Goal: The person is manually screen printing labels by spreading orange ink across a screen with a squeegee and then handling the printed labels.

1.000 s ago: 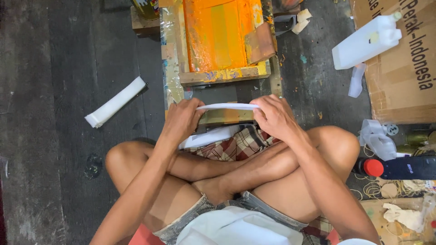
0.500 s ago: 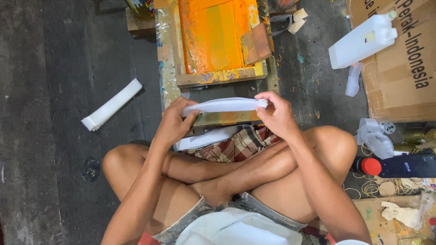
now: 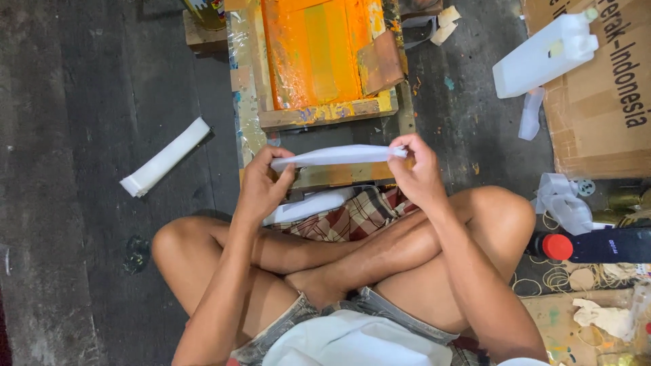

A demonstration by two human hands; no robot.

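A thin white strip of folded plastic or paper (image 3: 339,156) is stretched level between both hands, in front of my crossed legs. My left hand (image 3: 261,186) pinches its left end, my right hand (image 3: 417,169) pinches its right end. Just beyond the strip lies a wooden printing frame with an orange inked screen (image 3: 315,54) and a brown squeegee block (image 3: 381,61) on it. Under my hands, a stack of similar white strips (image 3: 308,207) rests on a plaid cloth (image 3: 352,217).
Another bundle of white strips (image 3: 166,157) lies on the dark floor to the left. A white plastic jug (image 3: 542,54) and a cardboard box (image 3: 610,102) sit at the right. A dark bottle with a red cap (image 3: 597,245), rubber bands and rags lie by my right knee.
Both hands have lifted the white strip slightly and pulled it out longer and flatter; the right hand moved a little to the right.
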